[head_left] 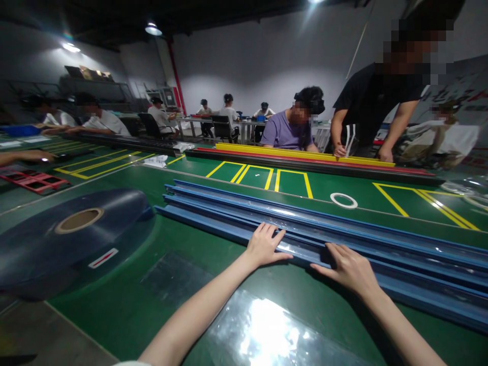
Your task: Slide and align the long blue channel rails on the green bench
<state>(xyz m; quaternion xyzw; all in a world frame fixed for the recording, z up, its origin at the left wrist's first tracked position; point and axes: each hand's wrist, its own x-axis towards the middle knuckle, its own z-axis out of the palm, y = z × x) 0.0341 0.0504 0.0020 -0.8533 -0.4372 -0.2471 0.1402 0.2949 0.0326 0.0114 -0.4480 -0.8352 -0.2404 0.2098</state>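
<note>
Long blue channel rails (pixel 213 219) lie side by side across the green table in front of me. My left hand (pixel 265 244) rests over the nearest rail, its fingers bent into the channel and its thumb along the near edge. A short way to the right, my right hand (pixel 348 267) grips the same rail, fingers curled over it and thumb pointing left. Between the hands a shiny clear film shows inside the channel. Clear plastic sheet (pixel 263 330) lies flat on the table below my forearms.
At the left stands a big roll of dark clear film (pixel 125 206). A white ring (pixel 343 200) lies beyond the rails, near yellow tape outlines (pixel 293 171). Yellow (pixel 267 151) and red-black rails (pixel 305 162) lie farther back, where two co-workers lean in. A red frame (pixel 34 180) is at far left.
</note>
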